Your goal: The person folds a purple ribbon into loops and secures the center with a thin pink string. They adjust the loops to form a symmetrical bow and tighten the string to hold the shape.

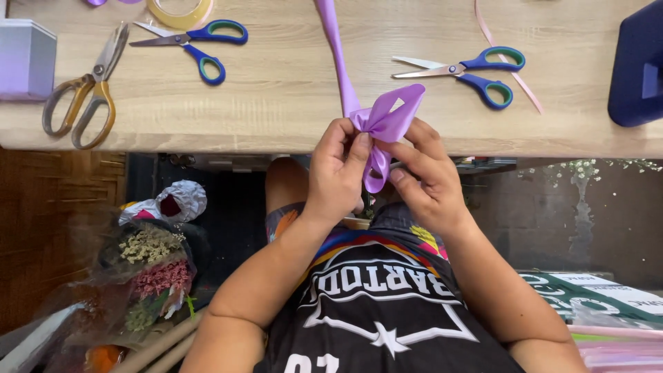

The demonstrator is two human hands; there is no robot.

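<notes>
Scissors [471, 74] on table [276, 90], right of ribbon [383, 121]

My left hand [336, 173] and right hand [427, 176] cover the knot of the shiny purple satin ribbon bow [387, 121], so I can't see how it is tied. The ribbon's long tail runs off the top edge. The dark blue plastic box [639, 65], pale lilac square box [26, 59] and clear tape roll [181, 14] are each cut by an edge. The wrapped dried flower bunch [148, 276] is blurred.
</notes>
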